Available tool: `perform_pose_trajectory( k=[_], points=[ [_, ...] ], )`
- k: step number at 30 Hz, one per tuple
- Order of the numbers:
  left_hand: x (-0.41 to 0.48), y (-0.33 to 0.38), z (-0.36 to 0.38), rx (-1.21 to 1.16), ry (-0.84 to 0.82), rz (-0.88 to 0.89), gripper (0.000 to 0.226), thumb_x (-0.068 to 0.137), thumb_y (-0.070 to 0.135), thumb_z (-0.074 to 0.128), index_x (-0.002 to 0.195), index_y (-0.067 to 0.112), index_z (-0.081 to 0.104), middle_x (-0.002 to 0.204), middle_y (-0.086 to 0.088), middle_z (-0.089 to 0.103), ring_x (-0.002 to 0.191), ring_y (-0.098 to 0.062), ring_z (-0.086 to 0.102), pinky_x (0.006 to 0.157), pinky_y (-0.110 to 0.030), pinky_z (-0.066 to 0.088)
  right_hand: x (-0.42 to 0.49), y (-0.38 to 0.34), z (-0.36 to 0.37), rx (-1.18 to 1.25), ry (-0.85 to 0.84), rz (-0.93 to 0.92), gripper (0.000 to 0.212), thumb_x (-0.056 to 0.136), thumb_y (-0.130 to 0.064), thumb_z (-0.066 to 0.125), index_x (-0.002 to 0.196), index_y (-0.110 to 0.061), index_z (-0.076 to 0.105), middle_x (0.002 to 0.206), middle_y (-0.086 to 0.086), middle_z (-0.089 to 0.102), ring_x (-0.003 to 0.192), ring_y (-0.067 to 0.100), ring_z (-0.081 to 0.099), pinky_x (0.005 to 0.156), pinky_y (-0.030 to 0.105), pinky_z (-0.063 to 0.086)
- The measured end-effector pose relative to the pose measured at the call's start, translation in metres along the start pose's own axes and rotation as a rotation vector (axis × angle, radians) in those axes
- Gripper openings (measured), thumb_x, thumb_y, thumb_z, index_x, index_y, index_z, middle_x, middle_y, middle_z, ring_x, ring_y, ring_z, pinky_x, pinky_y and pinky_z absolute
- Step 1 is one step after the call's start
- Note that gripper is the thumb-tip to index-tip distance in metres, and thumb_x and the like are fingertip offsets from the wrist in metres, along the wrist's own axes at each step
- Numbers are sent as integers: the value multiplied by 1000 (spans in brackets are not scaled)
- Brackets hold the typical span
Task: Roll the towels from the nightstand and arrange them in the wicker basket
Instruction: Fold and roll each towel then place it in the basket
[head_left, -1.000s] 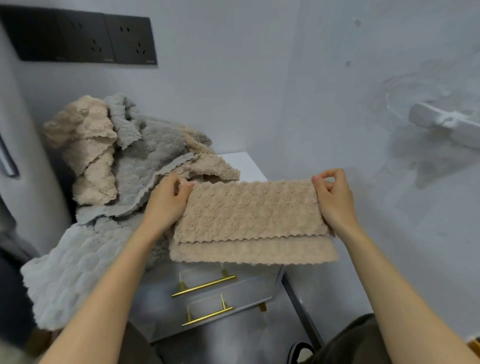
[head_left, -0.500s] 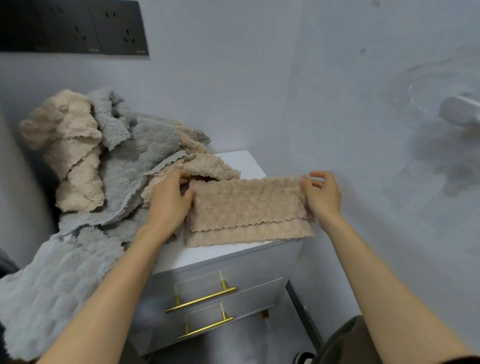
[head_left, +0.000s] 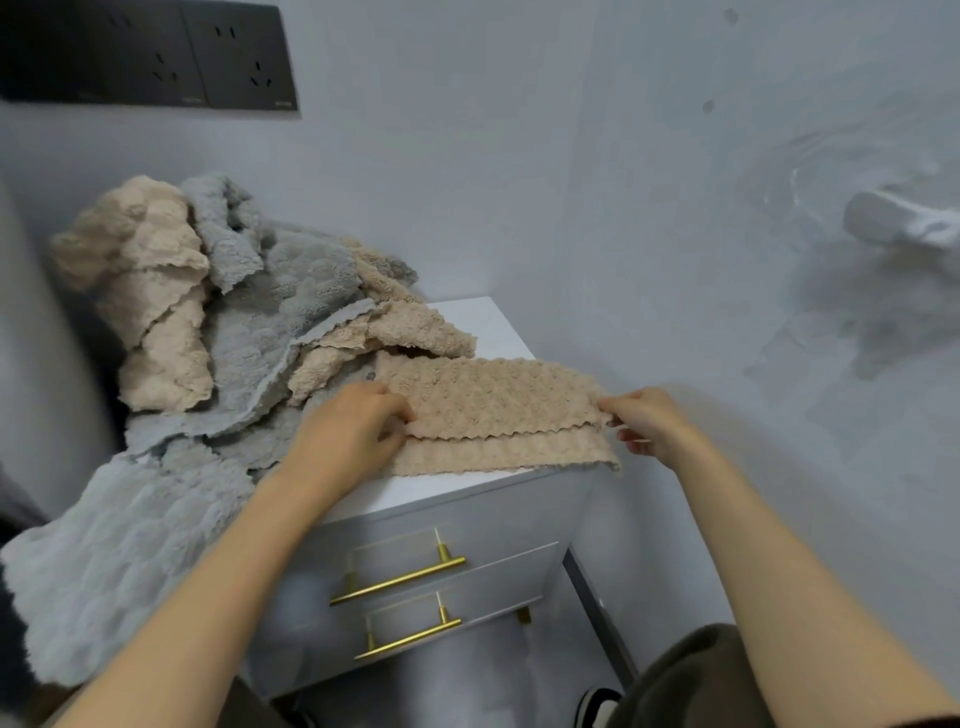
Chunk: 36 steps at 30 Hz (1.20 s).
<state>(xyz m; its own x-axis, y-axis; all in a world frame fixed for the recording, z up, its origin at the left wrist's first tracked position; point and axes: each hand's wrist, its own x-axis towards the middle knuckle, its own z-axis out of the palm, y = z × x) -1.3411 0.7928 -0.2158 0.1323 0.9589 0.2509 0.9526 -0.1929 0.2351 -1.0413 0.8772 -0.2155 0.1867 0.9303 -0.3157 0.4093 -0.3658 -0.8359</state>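
A folded beige towel (head_left: 498, 410) lies as a long strip along the front of the white nightstand (head_left: 488, 327). My left hand (head_left: 348, 431) grips its left end. My right hand (head_left: 649, 421) pinches its right end at the nightstand's right corner. A heap of grey towels (head_left: 260, 332) and beige towels (head_left: 150, 296) is piled on the left part of the nightstand, and one grey towel (head_left: 104, 561) hangs down its left side. The wicker basket is not in view.
The nightstand stands in a corner of grey walls and has two drawers with gold handles (head_left: 400, 579). Black wall sockets (head_left: 156, 57) sit above the heap. A white fixture (head_left: 898, 218) juts from the right wall. My knee (head_left: 691, 675) and shoe (head_left: 597, 701) are at bottom right.
The folded beige towel was held up in the air in front of the drawers; both hands have lowered it forward onto the nightstand top, where it now lies flat.
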Motion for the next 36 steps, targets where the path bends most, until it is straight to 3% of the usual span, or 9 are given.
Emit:
perform_pose_trajectory(
  k=[6,9,15,19,26,28,31,33,36],
  points=[
    [-6,-1,-11,-121,309,-19,15,85,7,64,98,11,71,94,-1,71,85,-19,65,72,-28,49,-12,-10,-11,294,34,-71,18,95,-17,56,78,-12,52,77,4,55,59,17,57,54,26,45],
    [-12,-3,-18,-157,355,-21,16,85,5,66,98,11,72,93,-2,71,81,-18,65,73,-29,50,-22,-9,-19,284,28,-132,17,97,-17,54,81,-11,52,79,5,57,51,13,63,49,23,52],
    [-21,-5,-14,-145,177,-31,16,82,9,71,95,17,76,96,3,72,86,-13,66,80,-28,52,-36,8,-22,61,-29,-156,19,96,-14,55,79,-11,48,68,6,60,60,19,67,57,27,54],
    [-26,-4,-8,-118,105,-23,18,81,15,73,96,22,76,96,7,73,87,-8,66,83,-31,55,-35,18,-22,-19,2,-147,19,94,-14,58,78,-13,48,70,9,59,54,16,64,59,29,54],
    [-27,-3,-6,-110,44,8,17,79,17,76,95,22,77,102,10,72,88,-7,66,81,-20,50,-34,22,-20,-76,15,-117,22,95,-8,53,75,-11,47,63,9,58,56,19,64,54,28,54],
    [-28,-3,-5,-89,-5,36,16,80,18,74,95,23,77,105,12,71,91,-5,65,83,-25,52,-34,23,-18,-124,6,-99,24,94,-6,52,71,-10,48,63,10,60,58,20,63,53,28,55],
    [-28,-3,-7,-48,-61,69,17,81,36,69,92,26,78,107,19,68,94,0,61,81,-28,53,-33,23,-14,-187,8,-73,26,93,-6,52,67,-11,50,67,10,59,64,21,60,65,36,58],
    [-28,-2,-6,-55,-48,57,32,78,56,61,84,29,77,99,22,65,90,2,57,76,-30,53,-32,23,-11,-138,-33,-20,26,93,-11,51,67,-11,51,66,9,55,60,20,55,70,37,56],
    [-25,0,-4,-122,10,51,41,79,63,50,75,29,73,96,17,55,91,-1,51,75,-30,50,-32,23,-7,-11,-185,154,29,97,-36,48,81,-13,55,75,7,56,62,20,54,69,33,51]
  ],
)
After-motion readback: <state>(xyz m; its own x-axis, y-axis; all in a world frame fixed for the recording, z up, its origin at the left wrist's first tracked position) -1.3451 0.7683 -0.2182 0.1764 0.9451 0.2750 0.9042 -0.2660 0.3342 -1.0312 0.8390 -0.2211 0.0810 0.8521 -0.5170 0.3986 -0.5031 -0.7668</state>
